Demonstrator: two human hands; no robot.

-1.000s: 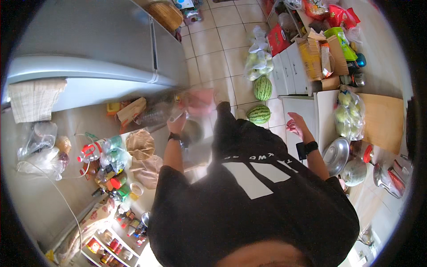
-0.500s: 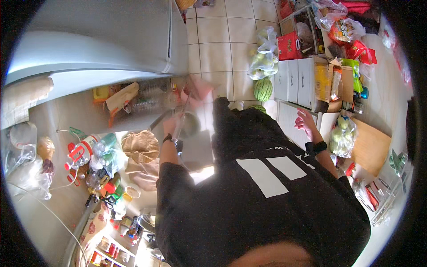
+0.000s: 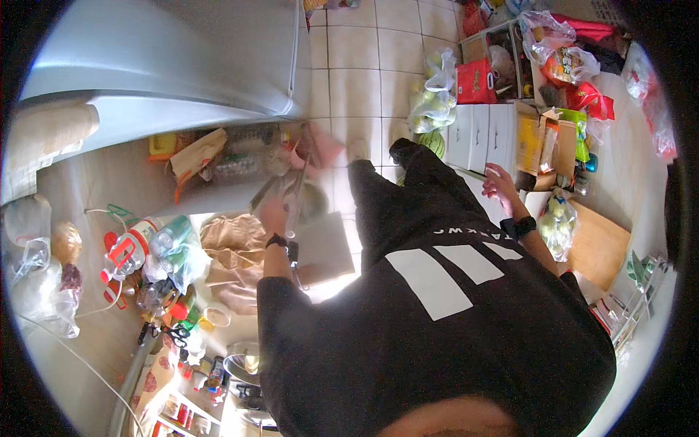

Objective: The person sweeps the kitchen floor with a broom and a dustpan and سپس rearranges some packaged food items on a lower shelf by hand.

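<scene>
My left hand (image 3: 274, 215), with a dark band at its wrist, is beside a clear upright strip (image 3: 294, 195) and a rounded greenish thing (image 3: 314, 200). Glare and blur hide its fingers, so I cannot make out whether it grips anything. A pinkish-red thing (image 3: 319, 148) of unclear kind lies just beyond. My right hand (image 3: 499, 188), a dark watch at the wrist, hangs in the air near the white drawer cabinet (image 3: 470, 138). Its fingers are loosely apart and hold nothing.
A large grey refrigerator (image 3: 167, 62) fills the far left. On the tiled floor (image 3: 354, 87) are a bag of pale green produce (image 3: 435, 102) and a watermelon (image 3: 432, 143). Brown paper (image 3: 233, 247) and bottles (image 3: 135, 244) crowd the left. A wooden board (image 3: 601, 233) leans at right.
My legs have shifted, and one foot now reaches farther forward, near the watermelon. My right hand is slightly higher in view. My left hand stays near the clear strip.
</scene>
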